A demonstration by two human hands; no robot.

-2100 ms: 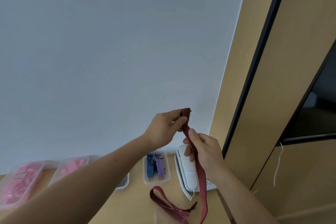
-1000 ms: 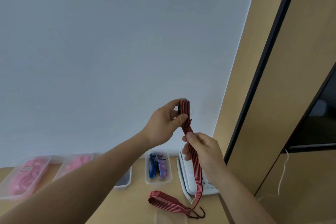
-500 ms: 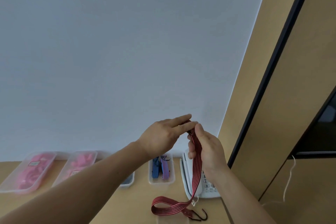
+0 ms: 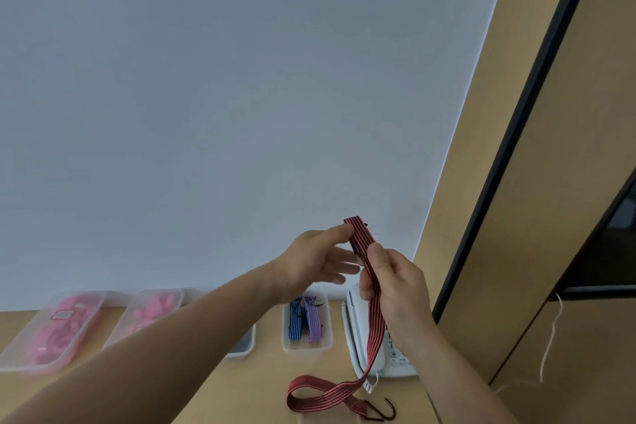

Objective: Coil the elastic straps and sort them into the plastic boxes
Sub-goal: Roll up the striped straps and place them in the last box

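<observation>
Fingers (image 4: 373, 252) of right hand (image 4: 395, 286) pinching red strap (image 4: 375, 332), left hand (image 4: 309, 262) outstretched, touching fold

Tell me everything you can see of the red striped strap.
The red strap is flat elastic with dark lengthwise stripes. The right hand grips it below its folded-over top; the left hand touches the fold with straight fingers. It hangs down, loops on the desk and ends in a dark hook.

We have loosened our left hand (image 4: 316, 262). Its fingers pinched the red striped strap (image 4: 373, 313) half a second ago; now they spread, and only the index tip touches the folded end. Our right hand (image 4: 395, 282) has taken the grip just below that fold, which now stands above its thumb.
</observation>
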